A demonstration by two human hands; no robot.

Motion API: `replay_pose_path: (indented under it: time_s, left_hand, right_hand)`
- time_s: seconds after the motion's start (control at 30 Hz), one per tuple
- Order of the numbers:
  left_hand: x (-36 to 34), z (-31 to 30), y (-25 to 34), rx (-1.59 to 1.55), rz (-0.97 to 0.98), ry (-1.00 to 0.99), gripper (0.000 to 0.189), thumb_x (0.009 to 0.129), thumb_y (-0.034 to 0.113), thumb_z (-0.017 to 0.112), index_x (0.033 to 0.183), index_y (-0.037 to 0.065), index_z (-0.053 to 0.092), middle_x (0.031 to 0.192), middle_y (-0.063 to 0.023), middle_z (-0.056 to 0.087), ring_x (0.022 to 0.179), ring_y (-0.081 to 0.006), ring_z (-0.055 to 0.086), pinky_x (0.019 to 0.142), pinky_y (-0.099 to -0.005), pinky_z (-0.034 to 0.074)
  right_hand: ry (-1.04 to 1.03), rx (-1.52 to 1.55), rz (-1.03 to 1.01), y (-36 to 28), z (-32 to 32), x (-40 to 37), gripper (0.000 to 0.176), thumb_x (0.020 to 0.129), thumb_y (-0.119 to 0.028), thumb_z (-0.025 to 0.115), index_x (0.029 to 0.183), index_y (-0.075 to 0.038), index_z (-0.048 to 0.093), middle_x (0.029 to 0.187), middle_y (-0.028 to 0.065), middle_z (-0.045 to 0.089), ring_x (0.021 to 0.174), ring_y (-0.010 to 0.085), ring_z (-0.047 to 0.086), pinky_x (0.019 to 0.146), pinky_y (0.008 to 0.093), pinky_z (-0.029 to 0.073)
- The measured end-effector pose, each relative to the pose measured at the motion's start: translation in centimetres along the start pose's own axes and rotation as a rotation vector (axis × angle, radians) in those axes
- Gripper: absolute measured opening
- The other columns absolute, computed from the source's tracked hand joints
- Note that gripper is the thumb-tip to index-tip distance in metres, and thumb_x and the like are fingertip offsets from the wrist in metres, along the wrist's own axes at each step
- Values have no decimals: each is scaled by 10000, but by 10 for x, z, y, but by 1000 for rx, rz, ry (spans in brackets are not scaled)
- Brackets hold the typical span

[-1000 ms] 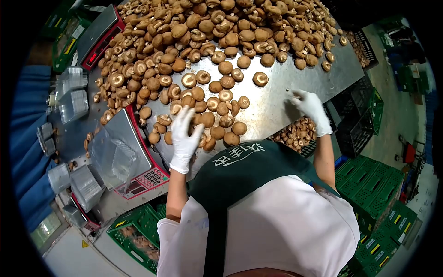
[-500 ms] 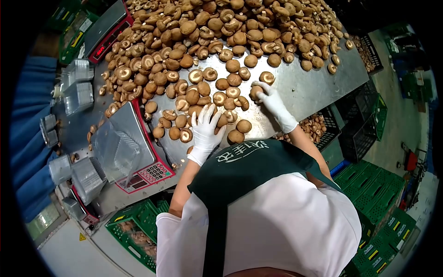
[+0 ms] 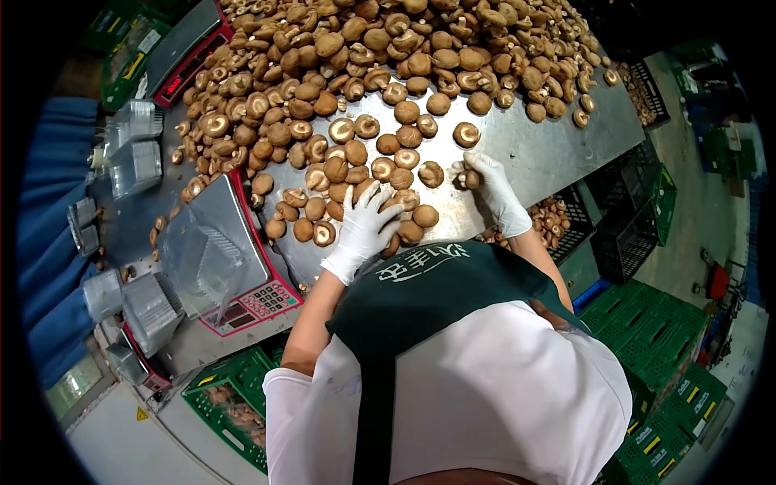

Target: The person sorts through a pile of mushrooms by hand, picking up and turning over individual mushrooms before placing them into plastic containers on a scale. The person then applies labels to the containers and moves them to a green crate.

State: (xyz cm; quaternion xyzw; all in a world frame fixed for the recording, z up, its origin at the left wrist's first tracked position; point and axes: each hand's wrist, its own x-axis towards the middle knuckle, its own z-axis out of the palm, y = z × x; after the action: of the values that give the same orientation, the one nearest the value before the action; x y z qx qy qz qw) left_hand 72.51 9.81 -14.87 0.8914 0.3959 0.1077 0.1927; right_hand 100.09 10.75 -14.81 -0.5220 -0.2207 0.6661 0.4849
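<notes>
My left hand (image 3: 365, 230), in a white glove, lies with fingers apart over a loose group of shiitake mushrooms (image 3: 356, 151) on the metal table. Brown caps show at its fingertips and beside its thumb, and what lies under the palm is hidden. My right hand (image 3: 495, 192), gloved too, has its fingertips closed on a shiitake mushroom (image 3: 470, 179) just above the tabletop. A single mushroom (image 3: 431, 174) lies stem side up to the left of those fingers. Another mushroom (image 3: 466, 134) sits farther back.
A large mushroom heap (image 3: 388, 48) covers the table's (image 3: 566, 158) far side. At left are a red-edged scale (image 3: 267, 301) carrying a clear plastic tray (image 3: 206, 263), and stacked clear trays (image 3: 149, 311). Black crates (image 3: 626, 250) and green crates (image 3: 647, 323) stand right of the table.
My right hand has drawn back towards me and to the right with a mushroom in its fingers. My left hand has shifted slightly right, and a few mushrooms near it have moved.
</notes>
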Motion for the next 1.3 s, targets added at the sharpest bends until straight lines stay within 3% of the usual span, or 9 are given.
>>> replay_pose_path:
  time_s: [0.1,0.2,0.3,0.47,0.67,0.9,1.0,1.17,1.3]
  left_hand:
    - [0,4,-1,47,25,124,364,779,205,666,1138,224,607,1246,-38,529,1217,-279,435,1040,-543,234]
    - [0,10,3,30,-49,284,347,759,219,685,1088,150,603,1171,-58,555,1164,-273,469,989,-489,296]
    - [1,21,-2,-28,-57,315,378,740,231,699,1089,127,596,1092,-50,568,1131,-269,485,967,-468,314]
    - [15,21,9,105,-188,232,522,673,276,735,1143,135,558,973,-39,603,1135,-247,452,943,-426,296]
    - [12,33,0,54,-122,297,424,677,200,717,1073,150,573,967,-38,608,1141,-256,467,986,-460,264]
    - [14,28,2,-31,-95,387,396,671,168,716,1044,144,584,979,-32,616,1133,-234,493,1007,-455,262]
    - [15,24,1,-15,-78,345,441,673,215,758,1079,150,598,1063,-33,611,1156,-228,496,999,-435,275]
    - [16,-9,-5,-184,-122,400,438,726,243,739,1118,100,605,1091,-93,618,1093,-272,539,955,-385,359]
    - [8,-19,-22,-243,-229,557,320,756,178,702,1051,77,632,1054,-87,635,1016,-260,576,916,-374,393]
  right_hand:
    - [19,-357,63,-17,23,-15,232,859,-221,659,732,-32,613,684,41,648,555,47,522,498,176,387]
    - [-95,-829,18,-1,30,-8,239,775,-247,720,825,-21,659,701,62,656,638,112,588,627,244,480]
    - [-119,-1243,-58,14,34,-9,371,786,-387,667,989,-77,673,890,128,686,826,262,656,783,339,503]
    - [-173,-1541,-126,29,55,-10,382,757,-363,688,1053,-122,659,890,130,681,830,282,654,771,355,509]
    - [-109,-1307,-386,42,58,-8,253,735,-231,687,959,-118,651,764,115,659,714,273,651,660,347,521]
    - [-121,-1216,-232,34,61,-13,310,733,-250,693,1025,-161,638,852,115,671,796,281,647,720,353,518]
    - [-194,-1154,-383,36,56,-15,345,757,-226,684,1087,-144,626,885,124,675,757,245,654,729,320,517]
    - [-305,-242,136,14,19,-15,361,800,-101,563,1156,-47,581,854,34,627,622,54,524,552,194,454]
    - [-474,95,39,-26,8,-32,385,828,-91,488,1209,-39,508,867,38,573,648,67,533,535,177,460]
